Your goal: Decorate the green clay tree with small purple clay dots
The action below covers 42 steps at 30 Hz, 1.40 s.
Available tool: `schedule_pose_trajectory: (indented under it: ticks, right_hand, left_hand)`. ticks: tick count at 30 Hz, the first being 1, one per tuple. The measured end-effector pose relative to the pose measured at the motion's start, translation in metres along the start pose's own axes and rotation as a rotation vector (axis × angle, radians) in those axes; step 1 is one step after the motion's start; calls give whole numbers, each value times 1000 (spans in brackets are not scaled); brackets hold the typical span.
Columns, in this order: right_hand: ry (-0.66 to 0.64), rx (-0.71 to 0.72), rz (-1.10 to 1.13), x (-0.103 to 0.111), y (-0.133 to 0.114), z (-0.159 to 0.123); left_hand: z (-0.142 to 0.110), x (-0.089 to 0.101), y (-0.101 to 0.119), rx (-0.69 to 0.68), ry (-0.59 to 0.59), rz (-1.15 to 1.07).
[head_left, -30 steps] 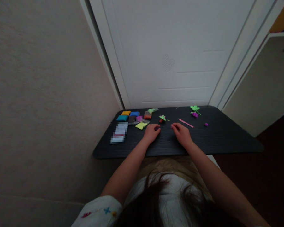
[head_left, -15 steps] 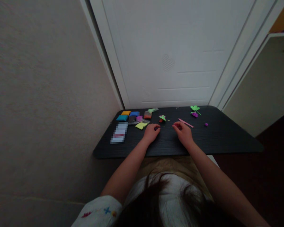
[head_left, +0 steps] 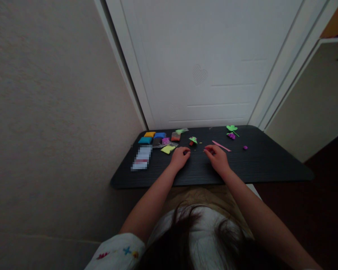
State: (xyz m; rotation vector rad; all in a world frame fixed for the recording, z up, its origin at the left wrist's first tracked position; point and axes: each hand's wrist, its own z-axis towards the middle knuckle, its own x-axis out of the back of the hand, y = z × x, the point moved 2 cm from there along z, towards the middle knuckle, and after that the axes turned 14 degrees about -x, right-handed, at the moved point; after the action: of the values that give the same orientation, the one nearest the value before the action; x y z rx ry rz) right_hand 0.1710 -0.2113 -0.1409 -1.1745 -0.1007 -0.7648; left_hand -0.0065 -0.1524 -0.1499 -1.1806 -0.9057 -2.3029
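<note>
My left hand [head_left: 180,157] rests on the black table with its fingers curled in and the thumb near the index finger. Whatever it may hold is hidden. Opposite it, my right hand [head_left: 216,156] has thumb and fingertips pinched together; anything between them is too small to make out. A small clay mushroom [head_left: 193,140], with a green spotted cap and a red stem, lies just beyond the space between my hands. Tiny yellow bits [head_left: 201,143] lie beside it. Behind my right hand is a flat pink stick [head_left: 221,146].
Packets of coloured clay [head_left: 145,140] lie at the left, with a yellow packet [head_left: 169,149] near my left hand. A blurred pale sheet [head_left: 142,157] is at the left edge. Rightward are a green clover shape [head_left: 231,128], purple clay balls [head_left: 231,136] and a single purple lump [head_left: 245,147].
My right hand's pinched fingertips have shifted very slightly left. My left hand and the things on the table look the same.
</note>
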Motion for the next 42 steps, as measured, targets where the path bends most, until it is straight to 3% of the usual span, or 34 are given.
schedule_pose_trajectory:
  ticks: [9,42]
  right_hand:
    - [-30,59,-28,0,-3,0]
    - [-35,26,-31,-3,2,-1]
  left_hand:
    - [0,-1,-1,-2,-3,4]
    - [0,3,3,48,45,-117]
